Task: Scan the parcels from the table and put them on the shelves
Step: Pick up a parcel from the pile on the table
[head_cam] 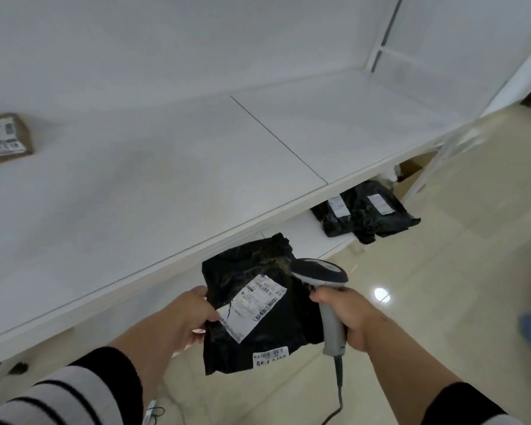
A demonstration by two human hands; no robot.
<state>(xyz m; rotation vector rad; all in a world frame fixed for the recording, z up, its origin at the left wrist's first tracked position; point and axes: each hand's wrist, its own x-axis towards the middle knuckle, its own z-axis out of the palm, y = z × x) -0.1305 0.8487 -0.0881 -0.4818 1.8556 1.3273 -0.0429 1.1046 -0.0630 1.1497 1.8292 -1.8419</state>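
both arms outstretched, left grip (190,317) and right grip (347,317) clenched.

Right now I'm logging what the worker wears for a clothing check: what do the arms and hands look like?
Both hands, left hand and right hand, are bare: no gloves, rings or watch visible. Both forearms are bare too. The left sleeve is pushed up, light grey with thin dark stripes and a black cuff. The right sleeve shows a black cuff.

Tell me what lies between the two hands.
In the head view, the black parcel lies between the left hand and the right hand, which grips the scanner.
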